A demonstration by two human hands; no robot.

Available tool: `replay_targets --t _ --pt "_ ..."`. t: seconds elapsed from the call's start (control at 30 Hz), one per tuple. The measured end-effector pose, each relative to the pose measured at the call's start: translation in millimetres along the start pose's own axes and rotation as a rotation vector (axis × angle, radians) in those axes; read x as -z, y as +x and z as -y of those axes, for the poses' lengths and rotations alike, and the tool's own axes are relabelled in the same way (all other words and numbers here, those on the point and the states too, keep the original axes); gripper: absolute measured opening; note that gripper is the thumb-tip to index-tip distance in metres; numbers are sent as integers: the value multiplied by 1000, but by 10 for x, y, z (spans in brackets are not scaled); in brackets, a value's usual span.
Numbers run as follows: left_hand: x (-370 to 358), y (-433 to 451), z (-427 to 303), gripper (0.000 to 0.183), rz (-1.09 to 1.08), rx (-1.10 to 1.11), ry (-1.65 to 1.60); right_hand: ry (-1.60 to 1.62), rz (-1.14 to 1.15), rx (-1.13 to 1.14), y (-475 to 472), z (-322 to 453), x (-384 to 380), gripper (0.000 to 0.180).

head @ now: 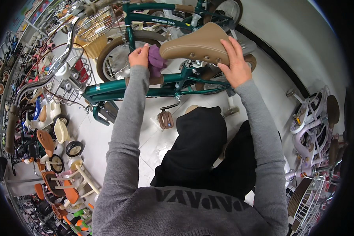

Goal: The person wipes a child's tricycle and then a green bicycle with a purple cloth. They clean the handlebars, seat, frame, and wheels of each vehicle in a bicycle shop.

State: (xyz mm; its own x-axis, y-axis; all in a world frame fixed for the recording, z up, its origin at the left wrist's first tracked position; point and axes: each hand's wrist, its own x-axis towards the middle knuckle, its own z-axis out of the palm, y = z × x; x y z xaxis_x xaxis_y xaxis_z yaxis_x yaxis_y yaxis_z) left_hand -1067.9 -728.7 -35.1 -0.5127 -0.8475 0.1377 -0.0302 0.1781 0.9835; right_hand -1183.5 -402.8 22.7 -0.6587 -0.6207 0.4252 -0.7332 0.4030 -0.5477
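A green children's bicycle frame (106, 88) stands across the view before me. My left hand (139, 56) pinches a purple cloth (157, 60), which hangs beside the nose of the tan bicycle saddle (197, 42), above the frame tube. My right hand (236, 63) rests with spread fingers on the saddle's wide rear part, thumb at its lower side edge. A brown pedal (166, 120) hangs below the frame. The chrome handlebar (69, 44) with a brown grip (11, 129) and a wire basket (76, 70) are at the left.
A second green bicycle (153, 19) stands close behind, with a wicker basket (91, 45) near its front wheel. Ride-on toys and small tricycles (59, 132) crowd the left. A pale purple bicycle (306, 138) is at the right, by the wall (283, 35).
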Motion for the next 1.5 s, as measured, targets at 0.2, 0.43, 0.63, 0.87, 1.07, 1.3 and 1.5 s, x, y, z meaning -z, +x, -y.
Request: replay_targets --t 0.2,0.43,0.63,0.87,1.07,1.3,1.5 --pt "-473 -174 402 39 318 -230 801 -12 -16 26 2 -25 -3 69" --pt "-262 -134 69 70 1075 -169 913 -29 -8 13 4 -52 -5 69" --pt "-529 -55 180 109 1196 -188 1125 -13 -10 -3 -2 -45 -44 68" --pt "-734 -147 342 102 1101 -60 994 -26 -7 -23 -6 -48 -39 67" --pt "-463 -718 224 47 689 -552 1178 -73 -7 13 -66 -35 55 68" --pt "319 -678 -70 41 698 -1124 1137 -104 17 3 -75 -43 67 67" --pt "578 -860 -478 32 202 -1047 840 -76 6 -24 -19 -25 1 67"
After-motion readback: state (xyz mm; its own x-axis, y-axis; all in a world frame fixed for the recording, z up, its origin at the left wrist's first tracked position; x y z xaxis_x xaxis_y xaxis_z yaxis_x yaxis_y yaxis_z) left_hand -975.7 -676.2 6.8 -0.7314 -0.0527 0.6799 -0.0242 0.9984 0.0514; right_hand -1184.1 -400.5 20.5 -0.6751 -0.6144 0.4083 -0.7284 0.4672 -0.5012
